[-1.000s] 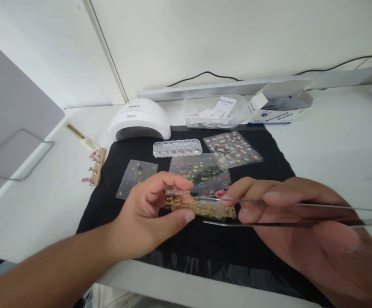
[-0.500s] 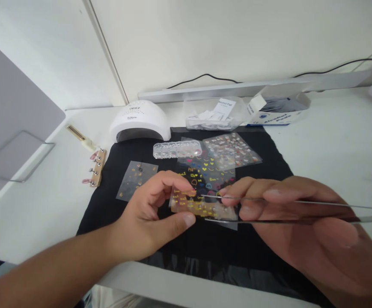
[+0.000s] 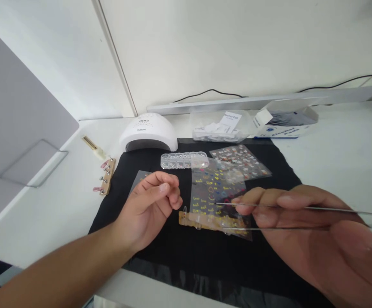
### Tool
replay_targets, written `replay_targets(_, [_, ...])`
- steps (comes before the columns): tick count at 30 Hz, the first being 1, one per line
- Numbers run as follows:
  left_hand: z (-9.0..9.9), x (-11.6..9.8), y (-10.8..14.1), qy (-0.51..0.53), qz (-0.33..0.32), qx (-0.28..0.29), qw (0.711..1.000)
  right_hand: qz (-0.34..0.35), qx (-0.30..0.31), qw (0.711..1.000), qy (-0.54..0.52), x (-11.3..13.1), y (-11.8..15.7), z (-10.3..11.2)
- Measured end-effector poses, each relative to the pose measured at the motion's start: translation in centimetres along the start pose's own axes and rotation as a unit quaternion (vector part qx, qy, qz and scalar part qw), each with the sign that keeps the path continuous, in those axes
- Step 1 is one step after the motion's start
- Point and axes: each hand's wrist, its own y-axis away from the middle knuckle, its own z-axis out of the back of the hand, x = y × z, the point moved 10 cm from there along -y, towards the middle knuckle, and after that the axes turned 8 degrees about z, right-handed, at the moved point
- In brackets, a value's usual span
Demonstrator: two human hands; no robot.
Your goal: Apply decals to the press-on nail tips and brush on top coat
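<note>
Sticker sheet (image 3: 213, 188), long axis running forward, between curled left hand (image 3: 150, 209) (contents unclear) and right hand (image 3: 314, 244) holding parted tweezers (image 3: 288, 228).

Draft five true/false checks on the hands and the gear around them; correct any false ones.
1. The right hand holds thin silver metal tweezers. True.
2. The left hand is spread flat. False: the left hand is curled.
3. The clear plastic compartment case lies on the black cloth. True.
4. The white cardboard alcohol-pad box is shut. False: the box is open, with grey packets showing.
5. The tweezers' tips are apart. True.
</note>
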Motion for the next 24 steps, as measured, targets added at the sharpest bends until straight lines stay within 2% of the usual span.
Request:
replay_targets(6, [-0.2, -0.1, 0.2, -0.018, -0.001, 0.015, 1.000, 0.008, 0.003, 1.000, 0.001, -0.2, -0.4, 0.1])
replay_targets(13, [-0.2, -0.1, 0.3, -0.028, -0.006, 0.035, 0.999, -0.005, -0.024, 1.000, -0.014, -0.4, -1.0, 0.7])
replay_targets(19, [-1.0, -0.5, 1.0, -0.124, -0.055, 0.059, 0.989, 0.011, -0.049, 0.999, 0.020, -0.4, -1.4, 1.5])
replay_targets(24, [-0.9, -1.1, 1.4, -0.210, -0.112, 0.040, 0.970, -0.025, -0.057, 0.996, 0.068, -1.8, -1.5, 2.4])
